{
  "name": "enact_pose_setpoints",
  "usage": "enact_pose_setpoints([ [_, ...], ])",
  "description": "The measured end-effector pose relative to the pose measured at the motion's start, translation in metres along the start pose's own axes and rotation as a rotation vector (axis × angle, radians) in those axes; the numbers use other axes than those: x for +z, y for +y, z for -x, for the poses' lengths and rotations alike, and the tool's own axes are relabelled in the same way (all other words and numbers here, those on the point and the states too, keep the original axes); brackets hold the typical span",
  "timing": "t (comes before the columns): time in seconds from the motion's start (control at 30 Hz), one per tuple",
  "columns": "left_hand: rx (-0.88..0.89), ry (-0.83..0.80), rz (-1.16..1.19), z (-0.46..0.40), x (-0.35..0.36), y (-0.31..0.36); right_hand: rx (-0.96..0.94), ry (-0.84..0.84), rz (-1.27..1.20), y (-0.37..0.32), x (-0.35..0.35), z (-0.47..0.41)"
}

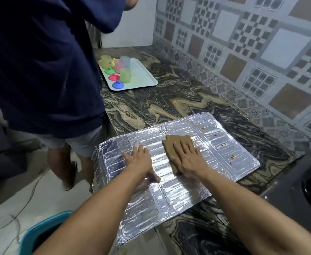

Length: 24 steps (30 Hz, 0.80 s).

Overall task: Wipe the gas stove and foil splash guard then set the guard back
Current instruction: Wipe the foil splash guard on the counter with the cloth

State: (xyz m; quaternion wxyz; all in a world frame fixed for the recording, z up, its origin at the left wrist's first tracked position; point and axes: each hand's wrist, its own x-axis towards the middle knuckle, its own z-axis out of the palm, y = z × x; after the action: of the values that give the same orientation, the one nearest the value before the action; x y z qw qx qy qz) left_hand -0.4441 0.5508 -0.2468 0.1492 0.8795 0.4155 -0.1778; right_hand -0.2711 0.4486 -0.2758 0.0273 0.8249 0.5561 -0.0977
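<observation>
On the counter (178, 100), catalogued largest to smallest.

Counter: dark veined stone, running along a tiled wall (261, 52). Bears everything below.

Guard (178, 190): foil splash guard, unfolded and lying flat, ribbed panels joined by creases. Its near left corner overhangs the counter edge. Judged very light, thin and easily dented or torn; slick on polished stone, so likely to skate under a wiping stroke unless pinned. Creases will fold if lifted by one corner; best taken at two opposite edges, or along a crease, when it goes back. Far right panel carries small yellow-brown specks (232, 158), not yet wiped.

Stove: only a dark edge (298, 190) shows at the right; cannot tell its condition.

Tray (143, 74): pale, at the far end, well apart from the guard, holding coloured cups and lids (117, 69).

Bystander (40, 70): dark shirt, standing left of the counter.

Tub (46, 230): teal rim, on the floor below the guard's overhang.

Left hand (138, 159): fingers straight and spread, palm flat on the middle panel, pinning the guard. Holds nothing.

Right hand (186, 159): flat, fingers straight, pressing down on the cloth; no curl round it.

Cloth (176, 144): brown, folded, soft; lies on the guard just right of the left hand, mostly under the right palm, its far edge showing past the fingertips, near the specked panel.
</observation>
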Motion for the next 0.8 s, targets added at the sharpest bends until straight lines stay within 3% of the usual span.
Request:
enact_pose_setpoints([
  [0.07, 0.002, -0.013, 0.020, -0.002, 0.001, -0.003, 0.022, 0.033, -0.043, -0.003, 0.012, 0.000],
  [0.17, -0.003, -0.021, 0.031, -0.004, 0.000, -0.001, -0.107, 0.071, 0.002, -0.018, 0.011, -0.009],
  [0.63, 0.000, -0.011, 0.021, -0.005, 0.000, 0.001, -0.354, 0.022, 0.154, -0.059, -0.012, -0.099],
  [0.8, 0.001, -0.045, -0.006, -0.005, -0.005, 0.002, -0.310, 0.039, 0.145, -0.047, -0.010, -0.105],
])
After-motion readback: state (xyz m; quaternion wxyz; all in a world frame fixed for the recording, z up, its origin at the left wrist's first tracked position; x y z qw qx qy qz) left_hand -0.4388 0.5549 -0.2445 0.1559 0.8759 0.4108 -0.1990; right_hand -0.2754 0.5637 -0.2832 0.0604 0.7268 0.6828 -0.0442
